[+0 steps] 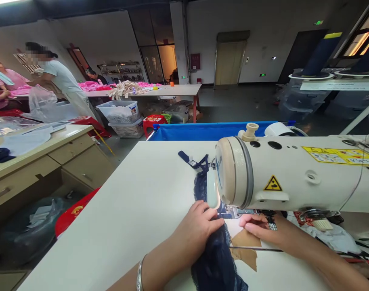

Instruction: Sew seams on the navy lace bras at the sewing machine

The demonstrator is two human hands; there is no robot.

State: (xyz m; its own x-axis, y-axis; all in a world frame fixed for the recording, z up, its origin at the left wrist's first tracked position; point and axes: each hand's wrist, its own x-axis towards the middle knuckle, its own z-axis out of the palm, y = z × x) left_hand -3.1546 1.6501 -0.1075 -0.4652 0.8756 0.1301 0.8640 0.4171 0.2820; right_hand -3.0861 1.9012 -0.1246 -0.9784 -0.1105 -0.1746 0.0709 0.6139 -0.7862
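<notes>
Both hands point(199, 226) point(257, 226) press navy lace point(216, 258); fingertips point(216, 221) atop it.

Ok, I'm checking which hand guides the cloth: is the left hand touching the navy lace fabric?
Touching. The head view shows the left hand lying directly on the navy lace fabric, with no gap, beside the sewing machine.

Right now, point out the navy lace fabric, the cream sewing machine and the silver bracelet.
Navy lace fabric point(216, 262): head view, bunched lower part.
Cream sewing machine point(293, 178): head view, arm's side.
Silver bracelet point(139, 275): head view, band.
</notes>
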